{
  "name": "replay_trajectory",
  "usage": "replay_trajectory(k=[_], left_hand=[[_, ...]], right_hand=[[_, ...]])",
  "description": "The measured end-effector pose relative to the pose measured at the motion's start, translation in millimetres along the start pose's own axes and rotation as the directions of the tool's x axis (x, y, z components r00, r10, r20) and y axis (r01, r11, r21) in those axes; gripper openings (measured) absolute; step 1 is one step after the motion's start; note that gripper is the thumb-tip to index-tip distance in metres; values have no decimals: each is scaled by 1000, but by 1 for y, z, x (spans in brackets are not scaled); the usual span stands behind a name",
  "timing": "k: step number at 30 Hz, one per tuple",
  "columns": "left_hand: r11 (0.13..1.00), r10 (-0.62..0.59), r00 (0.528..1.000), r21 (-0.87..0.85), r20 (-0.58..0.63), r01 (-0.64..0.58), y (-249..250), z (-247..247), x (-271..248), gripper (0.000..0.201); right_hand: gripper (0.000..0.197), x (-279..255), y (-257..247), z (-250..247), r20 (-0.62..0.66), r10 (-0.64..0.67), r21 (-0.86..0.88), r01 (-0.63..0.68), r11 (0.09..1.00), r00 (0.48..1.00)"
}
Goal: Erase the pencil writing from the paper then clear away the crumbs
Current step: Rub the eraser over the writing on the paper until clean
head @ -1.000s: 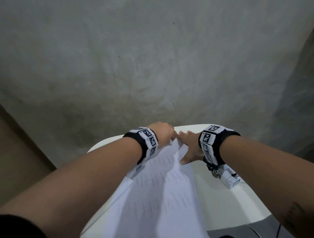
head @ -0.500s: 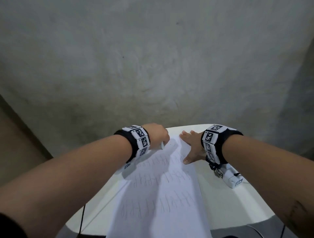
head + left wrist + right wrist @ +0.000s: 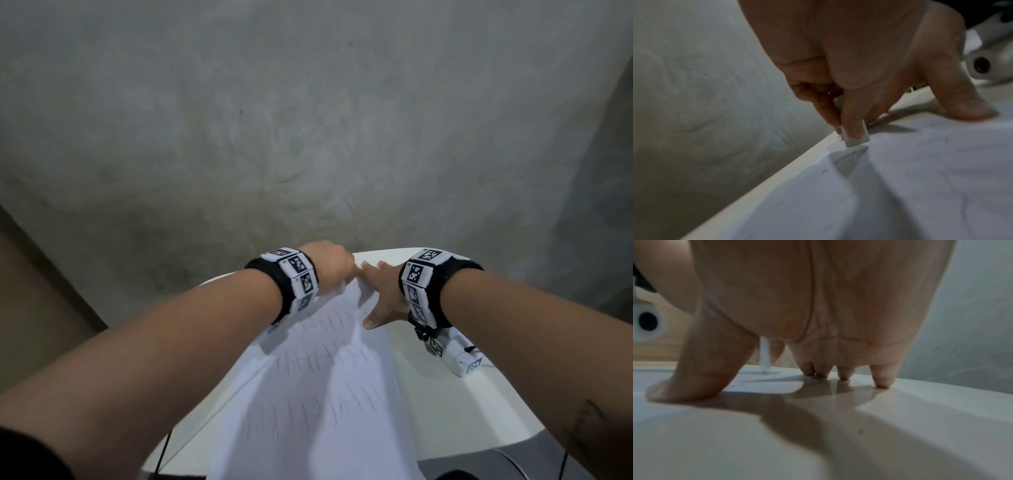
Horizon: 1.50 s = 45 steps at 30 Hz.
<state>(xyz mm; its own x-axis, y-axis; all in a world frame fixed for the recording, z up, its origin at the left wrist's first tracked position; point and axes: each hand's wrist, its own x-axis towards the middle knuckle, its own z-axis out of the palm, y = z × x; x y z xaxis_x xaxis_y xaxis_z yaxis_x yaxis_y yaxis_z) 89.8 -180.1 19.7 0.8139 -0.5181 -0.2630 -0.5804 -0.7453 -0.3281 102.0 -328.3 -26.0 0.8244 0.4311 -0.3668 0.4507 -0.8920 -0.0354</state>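
A white sheet of paper (image 3: pixel 318 404) with rows of faint pencil strokes lies on a white round table (image 3: pixel 459 411). My left hand (image 3: pixel 329 267) pinches a small white eraser (image 3: pixel 856 138) and presses it onto the paper's far end, where the sheet (image 3: pixel 920 170) buckles into a ridge. My right hand (image 3: pixel 380 291) lies spread beside it, thumb on the paper's right edge. In the right wrist view its fingertips (image 3: pixel 882 382) press on the table, and the eraser (image 3: pixel 764 353) shows beyond the thumb.
The table's far rim (image 3: pixel 383 255) is just beyond both hands, with a grey concrete floor (image 3: pixel 308 120) below. A white device with a marker tag (image 3: pixel 459 356) hangs under my right wrist, over the table. A dark cable (image 3: pixel 164 448) hangs at the table's left edge.
My left hand has rubbed the eraser left and then back right toward my right hand. The paper, flatter half a second ago, is bunched up again between the hands. The right hand stayed put.
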Motion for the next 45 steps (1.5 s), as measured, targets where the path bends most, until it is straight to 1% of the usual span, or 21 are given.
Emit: replay_trajectory(k=[2, 3, 4, 7, 9, 11, 13, 14, 16, 18, 21, 23, 26, 27, 30, 31, 35, 38, 40, 42, 45], left_hand=[[998, 16, 997, -58, -74, -20, 10, -2, 8, 25], [997, 16, 996, -74, -87, -22, 10, 1, 8, 23], [997, 7, 998, -74, -70, -12, 7, 6, 5, 21], [999, -31, 997, -36, 68, 34, -11, 15, -9, 19], [999, -35, 995, 2, 97, 35, -14, 8, -9, 23], [1000, 2, 999, -1, 36, -2, -1, -1, 1, 24], [998, 47, 997, -45, -55, -49, 14, -5, 12, 24], [996, 45, 996, -75, -82, -52, 15, -3, 14, 23], [994, 31, 996, -106, -84, -40, 7, 6, 8, 21], [996, 21, 1000, -81, -19, -23, -6, 14, -3, 17], [998, 1, 1000, -59, 23, 0, -13, 12, -8, 19], [994, -12, 1000, -110, -19, 10, -5, 7, 0, 20], [980, 16, 993, -194, -121, -40, 10, 4, 9, 20], [975, 15, 991, -218, -133, -44, 11, 7, 10, 19], [976, -5, 996, -219, -92, -15, 2, 17, 3, 16], [979, -9, 997, -203, -83, -8, -2, 20, -1, 15], [981, -17, 994, -191, -110, -5, -4, 25, -5, 13], [983, -9, 993, -184, -116, -13, -2, 23, -5, 15], [982, -6, 994, -188, -109, -14, -2, 22, -5, 16], [982, -10, 996, -187, -89, -6, -2, 19, -5, 19], [988, -9, 996, -155, -90, -5, -2, 10, 3, 23]], right_hand=[[104, -1, 0, -1, -27, -1, 34, 2, 999, 1000], [104, -2, 0, -2, -19, 6, 34, -5, 999, 1000], [107, -2, -1, -2, -4, 13, 25, -13, 1000, 1000], [110, 0, -1, 1, 24, 29, -29, -29, 999, 999], [108, -3, -3, -1, 22, 35, -31, -34, 999, 999], [103, -9, -7, -8, 7, 19, -16, -19, 1000, 1000], [92, -15, -8, -13, 5, 33, 1, -33, 999, 999], [90, -16, -7, -13, -3, 31, 16, -31, 999, 1000], [99, -13, -4, -10, -3, 7, 33, -7, 999, 1000], [108, -7, -1, -4, 25, 11, -12, -11, 1000, 1000], [110, -5, 0, -3, 19, 10, -31, -10, 999, 1000], [104, -9, -3, -8, 0, -19, 17, 19, 1000, 1000], [80, -12, -3, -9, -60, -32, 84, 37, 996, 998], [79, -13, -3, -9, -66, -33, 80, 38, 996, 997], [101, -7, -3, -5, -18, -11, 33, 12, 999, 1000], [105, -6, -3, -5, -10, -4, 1, 4, 1000, 1000], [107, -6, -2, -5, -10, 22, -43, -22, 999, 1000], [109, -9, -2, -4, -11, -11, 3, 12, 1000, 1000], [101, -11, -2, -5, -22, -31, 42, 32, 999, 999], [90, -11, -5, -8, 1, -21, 4, 21, 1000, 1000], [82, -12, -11, -14, 25, -3, -39, 4, 999, 1000]])
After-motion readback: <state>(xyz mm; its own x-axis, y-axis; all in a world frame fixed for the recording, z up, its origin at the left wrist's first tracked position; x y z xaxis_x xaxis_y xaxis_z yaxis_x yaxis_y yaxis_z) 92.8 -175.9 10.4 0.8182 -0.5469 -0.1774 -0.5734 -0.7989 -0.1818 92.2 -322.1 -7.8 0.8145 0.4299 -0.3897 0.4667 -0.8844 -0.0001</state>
